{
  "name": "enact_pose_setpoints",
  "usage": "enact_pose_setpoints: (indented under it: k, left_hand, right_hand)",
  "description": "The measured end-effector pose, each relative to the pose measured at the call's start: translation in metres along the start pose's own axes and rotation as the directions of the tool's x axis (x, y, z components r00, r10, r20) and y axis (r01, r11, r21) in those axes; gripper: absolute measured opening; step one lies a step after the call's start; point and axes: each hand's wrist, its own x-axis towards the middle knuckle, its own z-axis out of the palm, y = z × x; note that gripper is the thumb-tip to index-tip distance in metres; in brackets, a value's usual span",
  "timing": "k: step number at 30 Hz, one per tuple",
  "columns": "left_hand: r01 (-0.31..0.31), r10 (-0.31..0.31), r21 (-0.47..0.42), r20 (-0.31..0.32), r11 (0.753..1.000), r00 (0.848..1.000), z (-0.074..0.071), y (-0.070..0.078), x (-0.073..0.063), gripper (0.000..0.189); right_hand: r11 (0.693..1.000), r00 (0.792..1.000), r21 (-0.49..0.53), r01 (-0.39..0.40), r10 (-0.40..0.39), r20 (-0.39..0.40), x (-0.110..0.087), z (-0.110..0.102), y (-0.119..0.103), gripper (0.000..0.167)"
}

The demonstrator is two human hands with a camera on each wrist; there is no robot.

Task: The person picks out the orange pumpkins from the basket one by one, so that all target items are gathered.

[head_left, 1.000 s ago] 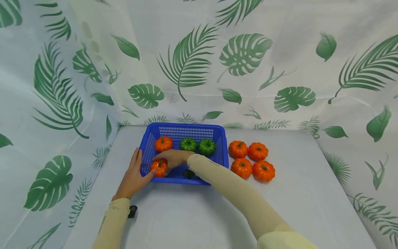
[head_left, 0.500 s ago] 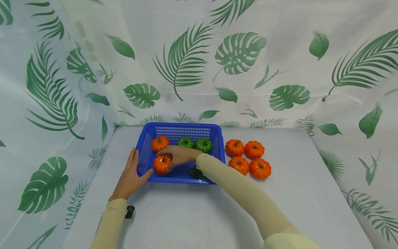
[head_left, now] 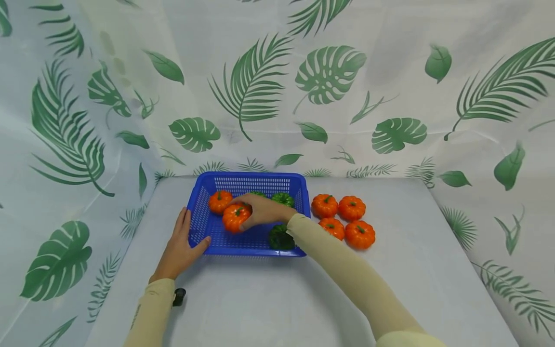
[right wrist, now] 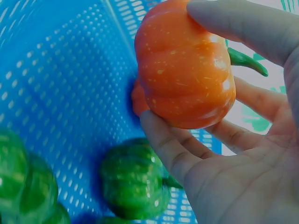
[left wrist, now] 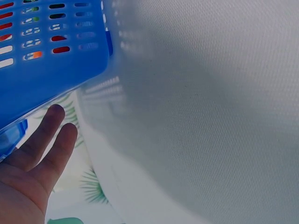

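Observation:
My right hand [head_left: 268, 210] grips a small orange pumpkin [head_left: 236, 219] with a green stem, above the floor of the blue perforated basket [head_left: 251, 251]. In the right wrist view, thumb and fingers curl round this pumpkin [right wrist: 184, 70]. At the basket's left front corner, my left hand [head_left: 178, 253] touches the side with straight fingers, its thumb by the front rim. A second orange pumpkin [head_left: 219, 201] lies at the basket's back left. Green pumpkins lie inside too: one [head_left: 283, 199] at the back, one [head_left: 279, 237] at the front right, another [head_left: 258, 193] mostly behind my right hand.
Several orange pumpkins [head_left: 352, 208] stand grouped on the white table [head_left: 269, 299] just right of the basket. My right forearm partly covers one of them. A leaf-print sheet [head_left: 260, 96] hangs behind and at both sides. Something small and black [head_left: 178, 297] shows at my left wrist.
My right hand has lifted the orange pumpkin from the basket's front left corner and carried it to the right. More of the front green pumpkin shows. The left hand stays at the basket.

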Motion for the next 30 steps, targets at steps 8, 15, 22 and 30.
enact_pose_setpoints:
  k: [8,15,22,30]
  left_hand:
    - [-0.009,0.009,-0.013,0.01,1.0,1.0,-0.001,0.002,-0.001,0.108]
    - [-0.008,0.008,-0.022,0.01,1.0,1.0,0.0,0.002,-0.001,0.109]
    - [-0.016,0.017,-0.035,0.011,0.999,1.0,-0.001,0.001,-0.004,0.109]
    - [-0.017,0.018,-0.04,0.011,0.999,1.0,-0.002,0.002,-0.006,0.109]
  right_hand:
    - [0.999,0.997,0.039,-0.012,0.015,-0.069,-0.023,-0.014,0.011,0.075]
    - [0.999,0.988,0.052,-0.017,0.025,-0.155,-0.045,-0.027,0.016,0.076]
    - [0.997,0.968,0.027,-0.068,0.073,-0.24,-0.068,-0.042,0.029,0.079]
    - [0.99,0.937,0.089,-0.11,0.133,-0.323,-0.1,-0.063,0.042,0.083]
